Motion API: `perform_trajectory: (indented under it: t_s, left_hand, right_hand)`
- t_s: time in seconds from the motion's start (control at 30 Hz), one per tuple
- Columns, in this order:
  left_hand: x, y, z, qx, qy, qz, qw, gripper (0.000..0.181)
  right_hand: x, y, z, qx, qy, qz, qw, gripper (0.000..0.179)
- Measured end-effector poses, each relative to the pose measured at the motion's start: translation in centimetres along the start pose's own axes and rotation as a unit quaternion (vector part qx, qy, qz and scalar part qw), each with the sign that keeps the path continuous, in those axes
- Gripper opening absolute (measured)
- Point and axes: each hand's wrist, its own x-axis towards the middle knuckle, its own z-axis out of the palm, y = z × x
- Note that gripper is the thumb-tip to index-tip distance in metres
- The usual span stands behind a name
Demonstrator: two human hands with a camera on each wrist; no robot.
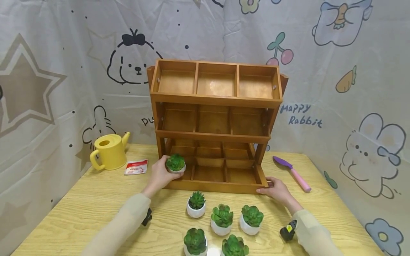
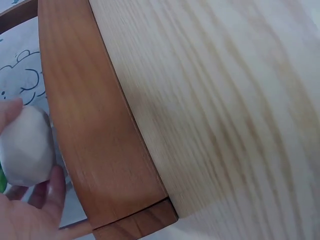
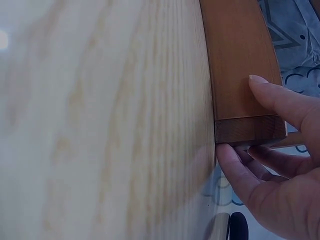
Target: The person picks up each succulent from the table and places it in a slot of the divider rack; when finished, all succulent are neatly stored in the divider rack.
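My left hand [image 1: 159, 174] grips a small potted succulent [image 1: 175, 163] by its white pot, over the left front compartment of the wooden shelf's bottom tier. In the left wrist view, thumb and fingers are around the white pot [image 2: 27, 147], beside the shelf's front board [image 2: 95, 110]. At the lower right front corner of the three-tier wooden shelf [image 1: 211, 134], my right hand [image 1: 277, 192] holds on. The right wrist view has its thumb on the front board [image 3: 242, 60] and its fingers against the corner's end.
Several potted succulents [image 1: 221, 219] stand on the table in front of the shelf. To the left are a yellow watering can [image 1: 112, 153] and a red-and-white packet [image 1: 136, 167]. A purple trowel with a pink handle [image 1: 299, 179] lies at right. Patterned cloth surrounds the table.
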Motion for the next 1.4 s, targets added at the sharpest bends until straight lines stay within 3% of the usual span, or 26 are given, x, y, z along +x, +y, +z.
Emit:
perform_trajectory:
  t_s: [0.23,0.7,1.4]
  left_hand:
    - [0.3,-0.4,0.5,0.036,-0.022,-0.035,0.9985,0.063]
    - [0.2,-0.8,0.6,0.059,-0.06,-0.079,0.9934,0.063]
    - [1.5,-0.1,0.6,0.109,-0.135,-0.094,0.9804,0.07]
  right_hand:
    - [0.0,-0.1,0.1,0.006,-0.004,-0.005,1.0,0.078]
    - [0.0,0.3,0.3,0.012,0.0,-0.007,0.9999,0.078]
    - [-0.3,0.2,0.1,-0.003,0.0,-0.005,1.0,0.077]
